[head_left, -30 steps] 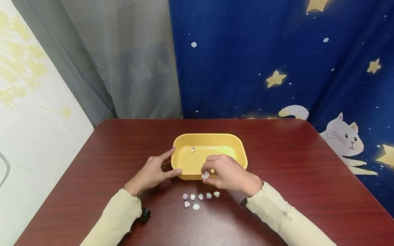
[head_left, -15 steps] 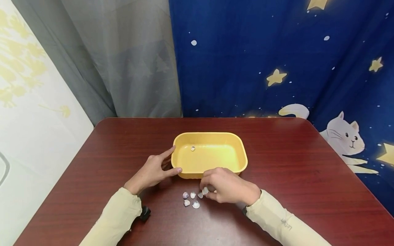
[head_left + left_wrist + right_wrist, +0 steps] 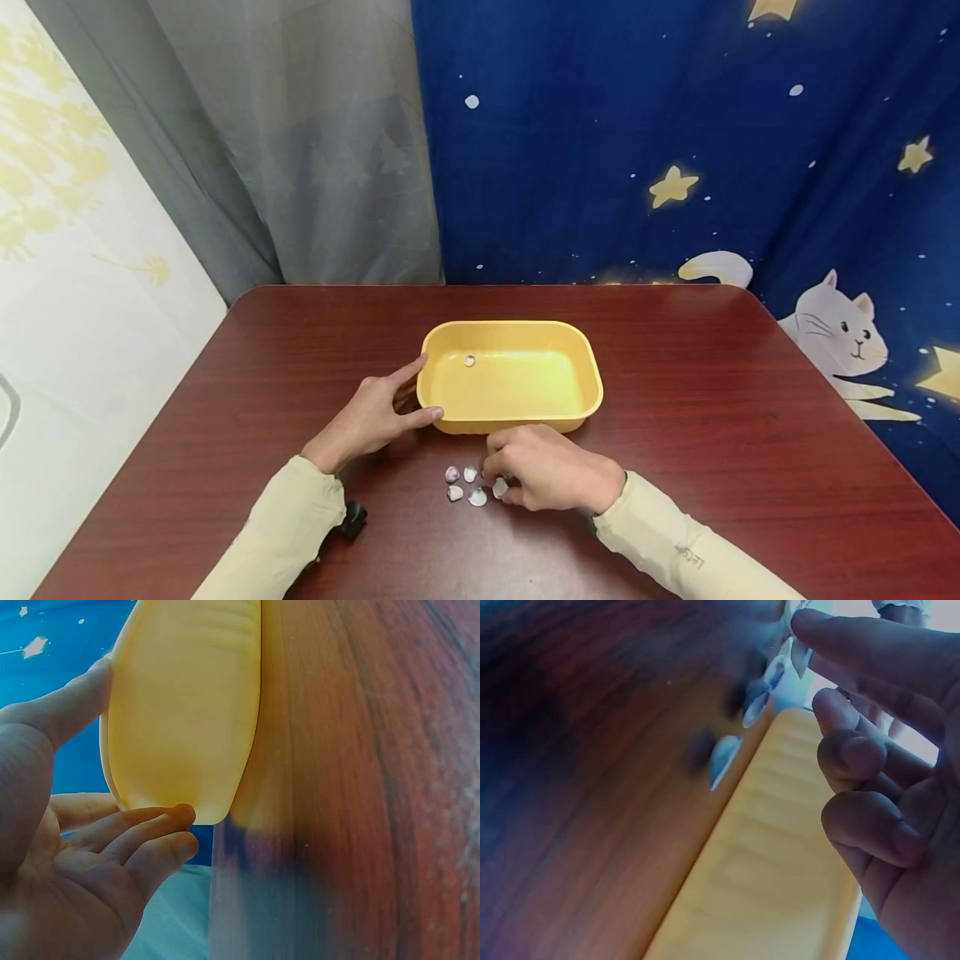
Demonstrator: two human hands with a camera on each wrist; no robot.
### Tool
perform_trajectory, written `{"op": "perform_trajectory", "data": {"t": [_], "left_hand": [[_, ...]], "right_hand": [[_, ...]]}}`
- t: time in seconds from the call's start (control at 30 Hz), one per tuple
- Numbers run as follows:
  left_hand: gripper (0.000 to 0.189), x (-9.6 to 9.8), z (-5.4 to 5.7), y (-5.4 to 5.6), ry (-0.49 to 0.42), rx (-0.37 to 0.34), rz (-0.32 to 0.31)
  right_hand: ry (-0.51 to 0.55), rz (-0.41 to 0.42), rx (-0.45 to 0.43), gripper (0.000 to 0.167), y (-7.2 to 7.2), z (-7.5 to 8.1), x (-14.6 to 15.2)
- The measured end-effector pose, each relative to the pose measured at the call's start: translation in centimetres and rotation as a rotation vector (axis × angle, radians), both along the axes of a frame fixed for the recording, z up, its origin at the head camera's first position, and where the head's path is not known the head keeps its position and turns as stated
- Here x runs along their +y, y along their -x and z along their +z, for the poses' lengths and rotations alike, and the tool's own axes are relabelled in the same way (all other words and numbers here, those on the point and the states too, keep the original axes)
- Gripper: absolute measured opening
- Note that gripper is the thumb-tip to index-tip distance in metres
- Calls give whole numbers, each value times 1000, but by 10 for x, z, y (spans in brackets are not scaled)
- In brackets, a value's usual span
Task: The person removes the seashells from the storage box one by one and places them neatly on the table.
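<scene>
White shell (image 3: 500,487) pinched in right hand (image 3: 543,468) fingertips, low over desk (image 3: 712,400) near front edge, just right of loose shells (image 3: 463,485). Left hand (image 3: 372,417) fingers spread, steadying left end of yellow tub (image 3: 592,375). Tub at desk centre, long axis left-right; one shell (image 3: 469,361) inside, back-left corner.

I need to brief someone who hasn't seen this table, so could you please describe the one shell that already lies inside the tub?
On the dark red table stands a yellow plastic tub. Inside it, near its far left corner, lies a single small pale shell. Unlike the loose shells clustered on the tabletop before the tub by the right hand, it lies alone in the tub.
</scene>
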State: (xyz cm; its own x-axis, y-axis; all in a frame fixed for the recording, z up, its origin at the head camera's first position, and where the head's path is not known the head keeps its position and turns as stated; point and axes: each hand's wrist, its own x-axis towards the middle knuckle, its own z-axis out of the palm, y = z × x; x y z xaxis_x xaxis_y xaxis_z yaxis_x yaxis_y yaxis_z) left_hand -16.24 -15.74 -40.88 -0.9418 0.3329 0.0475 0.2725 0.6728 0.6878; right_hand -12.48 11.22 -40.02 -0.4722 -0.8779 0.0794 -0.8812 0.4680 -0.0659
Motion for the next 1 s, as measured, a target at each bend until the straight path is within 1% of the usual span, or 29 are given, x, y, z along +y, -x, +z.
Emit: {"op": "perform_trajectory", "data": {"t": [0.17, 0.33, 0.5, 0.63, 0.73, 0.83, 0.9, 1.0], "left_hand": [[94, 1, 1, 0, 2, -7, 3], [95, 0, 1, 0, -2, -6, 1], [95, 0, 0, 0, 1, 3, 4], [95, 0, 0, 0, 3, 6, 1], [95, 0, 0, 0, 3, 8, -1], [94, 0, 0, 0, 5, 13, -2], [94, -1, 0, 0, 3, 15, -2], [94, -1, -1, 0, -6, 13, -4]], "right_hand": [[-26, 30, -34, 18, 0, -4, -1], [-35, 42, -42, 20, 0, -6, -2], [-38, 41, -50, 20, 0, -5, -2], [-12, 30, -67, 20, 1, -1, -1], [34, 29, -64, 19, 2, 4, 1], [95, 30, -42, 17, 6, 9, 2], [163, 30, -32, 15, 10, 11, 3], [304, 35, 25, 10, 18, 11, 2]]}}
